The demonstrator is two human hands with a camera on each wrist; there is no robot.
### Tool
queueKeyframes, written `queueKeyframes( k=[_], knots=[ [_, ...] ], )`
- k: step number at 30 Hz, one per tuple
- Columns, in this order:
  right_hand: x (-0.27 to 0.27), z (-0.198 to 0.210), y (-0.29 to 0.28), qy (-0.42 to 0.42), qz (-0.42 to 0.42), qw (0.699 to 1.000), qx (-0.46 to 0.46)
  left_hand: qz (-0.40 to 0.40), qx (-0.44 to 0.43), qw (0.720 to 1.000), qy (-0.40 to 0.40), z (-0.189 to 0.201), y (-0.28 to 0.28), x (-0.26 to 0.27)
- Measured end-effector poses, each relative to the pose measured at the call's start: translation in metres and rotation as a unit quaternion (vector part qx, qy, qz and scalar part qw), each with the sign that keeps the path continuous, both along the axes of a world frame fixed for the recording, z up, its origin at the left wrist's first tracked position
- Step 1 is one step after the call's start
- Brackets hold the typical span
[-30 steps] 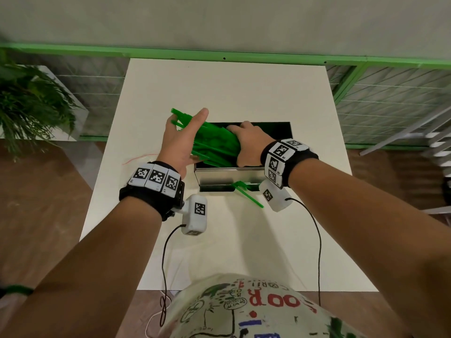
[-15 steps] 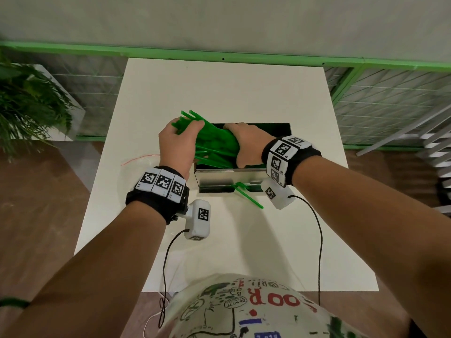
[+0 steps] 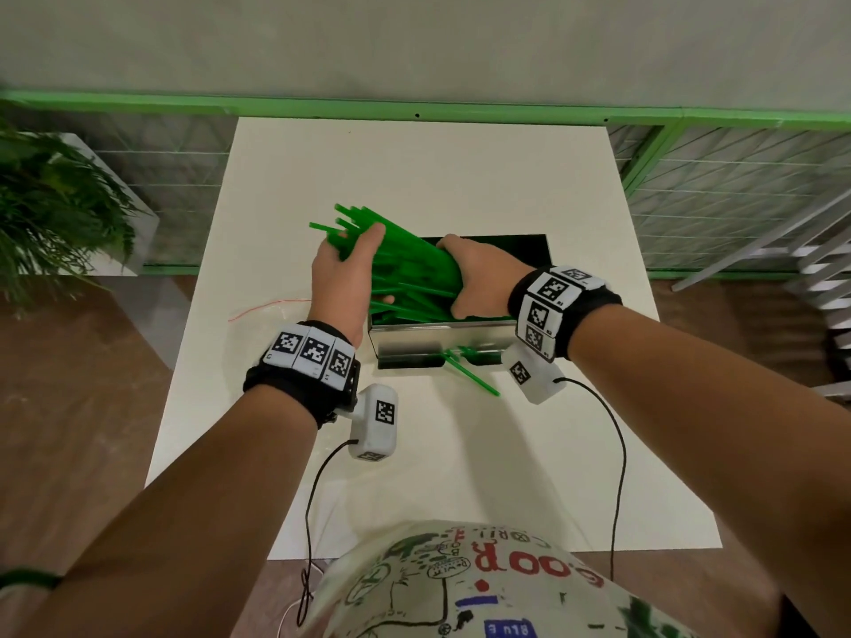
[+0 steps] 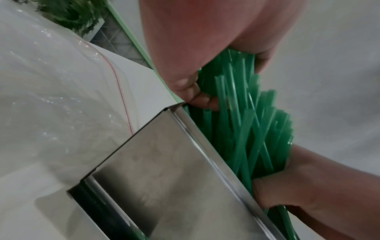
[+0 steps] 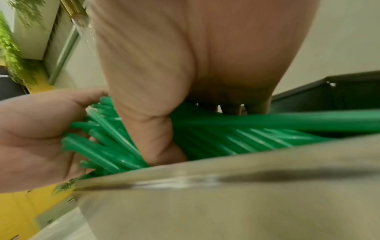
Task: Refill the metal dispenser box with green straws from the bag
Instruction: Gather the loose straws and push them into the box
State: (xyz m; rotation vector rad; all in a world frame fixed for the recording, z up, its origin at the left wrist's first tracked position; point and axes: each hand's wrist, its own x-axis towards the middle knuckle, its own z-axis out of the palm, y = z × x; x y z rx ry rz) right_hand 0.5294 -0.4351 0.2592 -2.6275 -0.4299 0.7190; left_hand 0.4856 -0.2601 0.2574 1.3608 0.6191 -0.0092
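The metal dispenser box [image 3: 442, 336] stands open in the middle of the white table [image 3: 414, 177]. A thick bundle of green straws [image 3: 405, 269] lies slanted in its top, left ends fanned out past the box's left edge. My left hand [image 3: 345, 269] curls round those left ends. My right hand [image 3: 479, 278] grips the bundle's middle, thumb underneath. In the left wrist view my left hand's fingers [image 4: 193, 91] sit on the straws [image 4: 246, 129] at the box corner [image 4: 164, 170]. The right wrist view shows my right hand [image 5: 195, 65] over the straws [image 5: 226, 134].
Two loose straws [image 3: 469, 375] stick out of the box's front slot onto the table. A clear plastic bag [image 3: 267, 310] with a red zip line lies left of the box. A potted plant [image 3: 55, 214] stands off the table's left; a green railing [image 3: 414, 108] runs behind.
My left hand has shifted along the bundle's left ends, and those ends now fan out farther and higher past it. The right hand keeps its grip on the bundle.
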Motion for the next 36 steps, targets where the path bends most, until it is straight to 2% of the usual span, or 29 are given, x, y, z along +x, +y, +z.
queueKeyframes(
  k=[6,11,14,16,18,20,25,30,33,36],
  knots=[
    [0.002,-0.006,-0.007,-0.021,-0.01,0.999,-0.031,0.006,0.146,0.989,-0.028,-0.008,0.003,-0.001],
    [0.006,-0.004,-0.017,-0.003,-0.008,0.997,-0.073,0.04,0.203,0.978,-0.009,-0.006,0.015,0.002],
    [0.006,-0.005,-0.024,0.009,-0.021,0.999,-0.031,0.035,0.168,0.984,-0.039,0.003,0.017,0.009],
    [0.003,-0.008,-0.027,0.014,-0.028,0.999,-0.024,-0.024,0.153,0.987,-0.042,0.008,0.013,0.013],
    [-0.001,-0.012,-0.03,0.02,-0.035,0.999,-0.032,-0.085,0.179,0.98,-0.033,0.01,0.006,0.014],
    [-0.005,-0.016,-0.03,0.022,-0.053,0.998,-0.025,-0.11,0.223,0.968,-0.034,0.01,-0.005,0.012],
    [-0.016,-0.025,-0.014,-0.01,-0.081,0.996,0.03,-0.102,0.32,0.939,-0.072,0.003,-0.022,0.003],
    [-0.025,-0.026,-0.002,-0.081,-0.071,0.988,0.113,-0.041,0.252,0.959,-0.121,0.0,-0.022,0.002],
    [-0.03,-0.023,-0.001,-0.084,-0.084,0.981,0.151,-0.092,0.242,0.96,-0.107,0.002,-0.021,0.001],
    [-0.032,-0.021,-0.005,-0.096,-0.081,0.979,0.159,-0.141,0.311,0.937,-0.076,-0.004,-0.015,0.004]
  ],
)
